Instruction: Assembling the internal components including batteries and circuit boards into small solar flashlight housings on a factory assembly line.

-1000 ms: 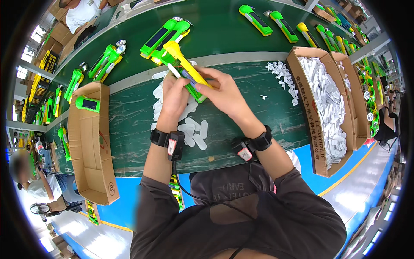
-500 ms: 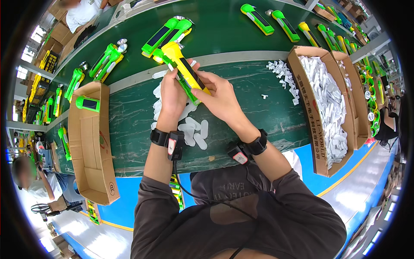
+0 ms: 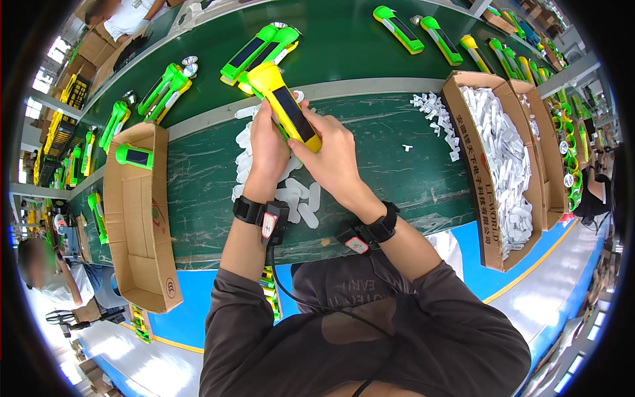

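A yellow flashlight [image 3: 269, 78] with a long dark panel is held in both my hands, tilted with its wide head away from me. My left hand [image 3: 269, 147] is closed along its left side. My right hand [image 3: 336, 151] grips the lower end, thumb near the bottom edge. The flashlight's underside and some of the fingertips are hidden. Beneath and beside my left hand lie flat, oblong white plastic pieces [image 3: 308, 216] on the green work surface [image 3: 390, 182]. Just beyond the held flashlight, green flashlights [image 3: 250, 54] rest on the raised green surface.
At left stands an open cardboard box [image 3: 137, 246] with a green flashlight [image 3: 135, 157] on it. On the right, another cardboard box [image 3: 481, 198] holds many white pieces, with small white T-shaped parts [image 3: 438, 114] beside it. More flashlights [image 3: 398, 30] line the far surface.
The flashlight has rolled in my hands, so its dark panel faces up more and its green side is out of sight. My right wrist has shifted slightly left.
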A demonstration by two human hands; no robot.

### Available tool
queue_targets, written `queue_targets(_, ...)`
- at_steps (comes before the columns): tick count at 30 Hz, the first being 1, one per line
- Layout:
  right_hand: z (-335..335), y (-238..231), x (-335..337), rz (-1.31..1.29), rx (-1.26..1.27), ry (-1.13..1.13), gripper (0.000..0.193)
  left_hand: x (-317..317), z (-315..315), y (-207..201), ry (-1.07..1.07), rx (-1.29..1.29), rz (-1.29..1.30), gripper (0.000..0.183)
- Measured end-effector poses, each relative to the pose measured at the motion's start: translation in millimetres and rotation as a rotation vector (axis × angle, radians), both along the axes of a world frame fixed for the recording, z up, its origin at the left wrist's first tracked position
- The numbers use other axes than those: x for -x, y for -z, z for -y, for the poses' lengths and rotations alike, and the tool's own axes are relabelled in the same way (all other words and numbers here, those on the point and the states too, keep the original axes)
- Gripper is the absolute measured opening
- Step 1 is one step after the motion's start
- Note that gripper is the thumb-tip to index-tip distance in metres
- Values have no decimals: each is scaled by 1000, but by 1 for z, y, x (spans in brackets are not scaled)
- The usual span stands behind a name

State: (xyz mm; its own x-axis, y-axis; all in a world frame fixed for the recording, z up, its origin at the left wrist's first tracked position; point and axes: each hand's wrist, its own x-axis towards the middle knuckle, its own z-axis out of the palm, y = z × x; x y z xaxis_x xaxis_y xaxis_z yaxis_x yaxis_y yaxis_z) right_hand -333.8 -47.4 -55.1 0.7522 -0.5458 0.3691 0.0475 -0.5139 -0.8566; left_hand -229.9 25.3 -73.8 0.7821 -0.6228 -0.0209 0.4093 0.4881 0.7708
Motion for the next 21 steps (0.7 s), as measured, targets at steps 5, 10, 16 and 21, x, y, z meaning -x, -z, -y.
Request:
queue_targets(5,-5,-3,3,-3,41,41,49,-2,-1,8,9,39,-41,48)
queue_targets(10,-4,-4,6,-22,29,37,49,-4,-3,8,18,43,-66,47)
queue_targets(16,-2,-3,5,-66,90,65,49,0,-1,3,16,79,-25,44)
queue_targets(21,-10,-10,11,-19,159,13,57,1,-5,-5,25,22,-28,41)
